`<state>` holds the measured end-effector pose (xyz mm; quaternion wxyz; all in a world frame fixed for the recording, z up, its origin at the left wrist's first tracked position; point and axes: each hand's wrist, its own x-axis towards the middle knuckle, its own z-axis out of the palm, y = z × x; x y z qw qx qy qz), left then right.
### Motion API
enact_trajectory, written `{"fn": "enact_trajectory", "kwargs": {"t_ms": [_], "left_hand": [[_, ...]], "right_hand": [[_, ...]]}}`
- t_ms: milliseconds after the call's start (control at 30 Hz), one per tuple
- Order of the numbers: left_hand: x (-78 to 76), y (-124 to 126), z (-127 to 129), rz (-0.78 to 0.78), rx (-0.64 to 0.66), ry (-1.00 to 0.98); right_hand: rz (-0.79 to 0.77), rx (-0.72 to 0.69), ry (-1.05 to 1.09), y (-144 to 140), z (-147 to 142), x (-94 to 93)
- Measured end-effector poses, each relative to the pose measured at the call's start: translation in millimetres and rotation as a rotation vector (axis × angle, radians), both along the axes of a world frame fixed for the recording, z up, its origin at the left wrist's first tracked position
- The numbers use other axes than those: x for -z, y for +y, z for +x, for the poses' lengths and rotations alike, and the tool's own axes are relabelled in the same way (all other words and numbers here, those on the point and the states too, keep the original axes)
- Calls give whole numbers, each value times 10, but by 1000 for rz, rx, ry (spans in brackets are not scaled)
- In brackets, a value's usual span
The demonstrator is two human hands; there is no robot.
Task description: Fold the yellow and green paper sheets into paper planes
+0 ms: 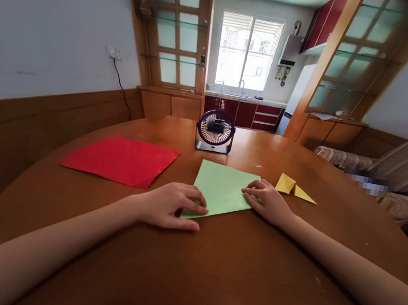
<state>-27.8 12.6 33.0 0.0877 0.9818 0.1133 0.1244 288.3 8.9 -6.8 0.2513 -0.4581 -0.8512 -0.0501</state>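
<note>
- Both hands pressing flat on the green paper [221, 189]: left hand [171, 205] at its near corner, right hand [268, 202] on its right edge.
- Looks like mid-fold; next probably needs a firm crease along the edge.

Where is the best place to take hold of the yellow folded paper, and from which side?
The yellow paper lies flat on the table, right of the right hand. Its folded left part stands slightly raised; probably pinch that raised fold from above, coming from the hand's side. The flat pointed tip offers less to grip.

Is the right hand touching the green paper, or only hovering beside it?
Touching. The head view shows the right hand with fingertips pressed flat on the right corner of the green paper, no gap visible.
</note>
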Motion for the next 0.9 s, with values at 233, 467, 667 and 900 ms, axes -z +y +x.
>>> {"fn": "enact_trajectory", "kwargs": {"t_ms": [233, 467, 667, 900], "left_hand": [[46, -57, 65, 114, 36, 33], [100, -63, 205, 122, -14, 77], [105, -38, 411, 225, -57, 131], [123, -46, 606, 340, -97, 164]], "right_hand": [[1, 3, -5, -11, -11, -13], [1, 8, -9, -13, -14, -12], [19, 2, -16, 0, -5, 2], [21, 12, -25, 0, -14, 0]]}}
